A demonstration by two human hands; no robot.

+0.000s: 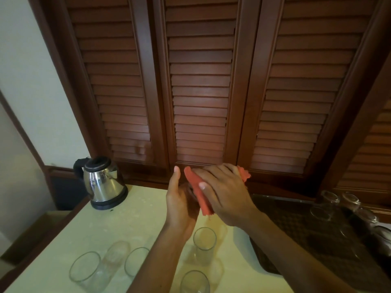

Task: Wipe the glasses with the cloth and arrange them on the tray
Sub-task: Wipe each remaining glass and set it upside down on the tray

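My left hand (179, 199) grips a clear glass (190, 194) held up over the counter; the glass is mostly hidden between my hands. My right hand (224, 193) presses an orange cloth (195, 187) against that glass, fingers wrapped over the cloth. Several empty glasses stand on the pale counter below: one (204, 242) under my hands, one (195, 281) at the bottom edge, and others (84, 266) to the left. A dark patterned tray (296, 225) lies at the right, with several glasses (330, 199) set upside down along its far right side.
A steel electric kettle (101, 182) stands at the counter's back left. Brown louvred doors (201, 92) rise directly behind the counter. A white wall is on the left, and the counter's wooden edge (42, 240) runs along the left side.
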